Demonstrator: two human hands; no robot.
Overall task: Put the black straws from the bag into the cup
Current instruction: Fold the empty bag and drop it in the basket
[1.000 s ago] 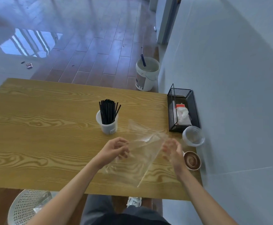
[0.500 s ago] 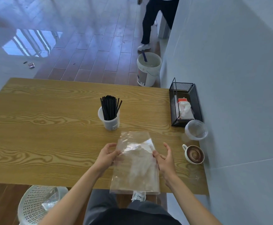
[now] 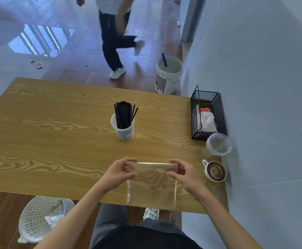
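Setting: wooden table [image 3: 56, 141] with strong grain, set against a pale wall [image 3: 263, 87]; brown plank floor beyond its far edge.
Straws: black straws [image 3: 124, 115] stand bunched upright in the cup, their tops fanning a little to the right.
Cup: white translucent cup [image 3: 124, 131] sits on the table, well beyond the bag, near the table's middle.
Bag: clear plastic bag [image 3: 152, 184] looks empty; it is held up by its top edge in front of the cup, and its lower end hangs past the table's near edge.
Left hand: left hand [image 3: 118, 172] pinches the bag's top left corner, thumb and fingers curled onto the plastic.
Right hand: right hand [image 3: 185, 174] pinches the bag's top right corner the same way, fingers curled over the edge.
Coffee: mug of coffee [image 3: 215, 171] with a swirl on top, just right of the bag.
Clear cup: empty clear plastic cup [image 3: 219, 144], beyond the mug, by the wall.
Wire box: black mesh box [image 3: 206, 115] holding tissue, right of the cup and against the wall.
Bucket: white bucket [image 3: 168, 76] on the floor past the table's far edge.
Basket: white perforated basket [image 3: 40, 218] on the floor, left of the bag, below the table's near edge.
Passer-by: another person [image 3: 114, 38] in dark trousers and white shoes, blurred, on the floor beyond the cup.
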